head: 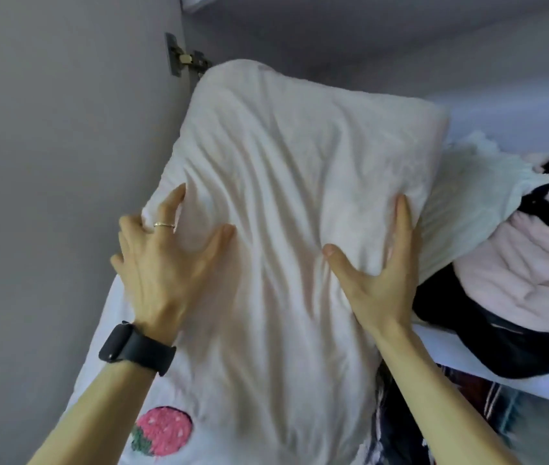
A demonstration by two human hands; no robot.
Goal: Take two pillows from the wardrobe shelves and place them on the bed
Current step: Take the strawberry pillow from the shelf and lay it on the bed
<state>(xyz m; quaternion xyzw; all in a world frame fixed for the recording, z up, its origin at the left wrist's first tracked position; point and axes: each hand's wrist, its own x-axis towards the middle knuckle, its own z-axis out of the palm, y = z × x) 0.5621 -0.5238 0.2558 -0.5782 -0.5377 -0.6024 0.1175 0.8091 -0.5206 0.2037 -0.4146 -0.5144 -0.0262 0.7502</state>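
Pillow (283,162), left hand (165,263) and right hand (380,280) fingers curled round its edges, pink bedding (517,270) heaped just beside

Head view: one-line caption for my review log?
Left hand and right hand grip a cream pillow by its sides at the wardrobe shelf.

The pillow (293,213) in mid frame is recorded as cream cloth, matt and heavily creased; the strawberry patch (162,431) at lower left as tufted yarn, rough in pile. The wardrobe panel (48,129) at upper left is noted as smooth matt grey board, its hinge (184,58) as dull metal. The watch strap (139,352) is noted as matt black, the ring (164,224) as glossy metal.
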